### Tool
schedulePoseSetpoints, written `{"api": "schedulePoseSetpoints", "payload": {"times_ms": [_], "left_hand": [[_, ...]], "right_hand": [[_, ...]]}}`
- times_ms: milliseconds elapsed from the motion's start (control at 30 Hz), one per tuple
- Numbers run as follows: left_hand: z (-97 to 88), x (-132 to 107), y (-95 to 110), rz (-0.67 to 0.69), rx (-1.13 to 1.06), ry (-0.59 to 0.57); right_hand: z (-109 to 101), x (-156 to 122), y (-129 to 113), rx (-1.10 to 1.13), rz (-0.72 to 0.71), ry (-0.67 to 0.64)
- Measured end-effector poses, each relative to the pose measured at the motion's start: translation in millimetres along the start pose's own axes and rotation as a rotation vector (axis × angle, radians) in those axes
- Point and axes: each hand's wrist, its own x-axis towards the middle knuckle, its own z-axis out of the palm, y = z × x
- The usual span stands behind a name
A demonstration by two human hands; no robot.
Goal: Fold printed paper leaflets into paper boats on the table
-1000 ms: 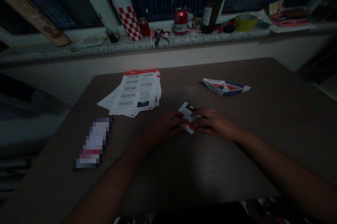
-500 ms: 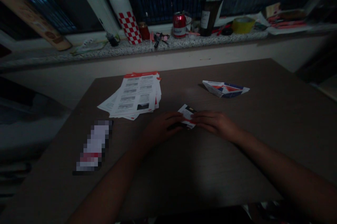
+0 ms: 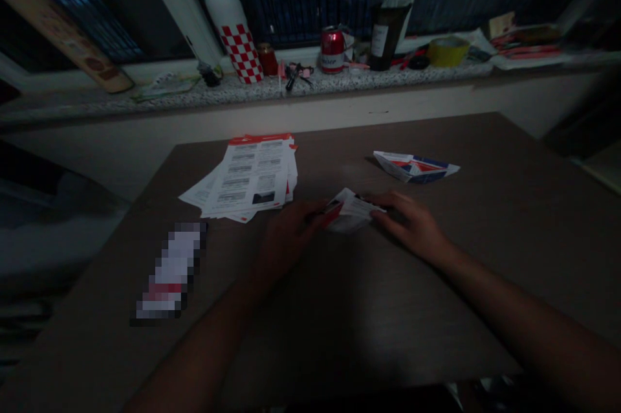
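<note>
One folded paper (image 3: 358, 209) looks light, easily torn. Left hand (image 3: 290, 226) and right hand (image 3: 411, 219), grip narrow, pinch its sides, probably safest.

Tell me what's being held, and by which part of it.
A folded printed paper: the left hand holds its left side, the right hand its right side.

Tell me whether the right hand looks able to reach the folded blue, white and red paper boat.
Probably yes: the paper boat lies beyond the right hand with nothing visible between them, though that hand is holding the white printed folded paper.
</note>
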Motion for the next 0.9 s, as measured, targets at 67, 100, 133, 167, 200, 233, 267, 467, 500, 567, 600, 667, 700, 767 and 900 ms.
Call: {"api": "schedulePoseSetpoints", "payload": {"times_ms": [67, 100, 133, 167, 200, 233, 267, 467, 500, 567, 600, 667, 700, 767, 900], "left_hand": [[-0.3, 0.2, 2.4, -0.066, -0.041, -0.001], [0.4, 0.6, 2.1, -0.082, -0.055, -0.003], [1.6, 1.2, 1.0, -0.088, -0.063, -0.008], [3.2, 1.8, -1.0, -0.090, -0.066, -0.015], [5.3, 2.5, -3.3, -0.088, -0.065, -0.023], [7.6, 3.2, -5.9, -0.089, -0.063, -0.036], [10.1, 3.8, -8.4, -0.093, -0.063, -0.050], [20.2, 5.0, -15.6, -0.094, -0.041, -0.136], [20.7, 5.0, -16.0, -0.077, -0.025, -0.145], [21.3, 5.1, -17.0, -0.041, -0.001, -0.164], [21.6, 5.2, -17.5, -0.028, 0.008, -0.173], [22.3, 5.5, -18.7, -0.018, 0.023, -0.196], [22.7, 5.6, -19.2, -0.013, 0.030, -0.209], [23.5, 5.7, -20.0, 0.002, 0.036, -0.220], [25.4, 5.0, -21.8, 0.095, 0.041, -0.182]], "right_hand": [[2.2, -0.4, 0.1, 0.003, 0.068, 0.016], [3.6, -0.8, 0.7, 0.007, 0.100, 0.015], [5.0, -1.2, 1.5, 0.013, 0.129, 0.009], [6.4, -1.6, 2.6, 0.018, 0.154, -0.001], [7.8, -1.9, 3.8, 0.018, 0.173, -0.016], [9.0, -2.0, 4.9, 0.015, 0.184, -0.034], [10.2, -2.0, 6.0, 0.006, 0.187, -0.054], [15.0, -0.4, 10.4, -0.065, 0.129, -0.121], [15.6, -0.3, 11.2, -0.069, 0.121, -0.124], [16.8, -0.3, 13.4, -0.082, 0.114, -0.135], [17.5, -0.5, 14.7, -0.087, 0.112, -0.146], [19.0, -1.0, 17.8, -0.091, 0.098, -0.168], [19.8, -1.3, 19.2, -0.090, 0.088, -0.176], [21.1, -2.0, 21.6, -0.092, 0.073, -0.183], [22.1, -2.5, 22.7, -0.118, 0.054, -0.194]]}}
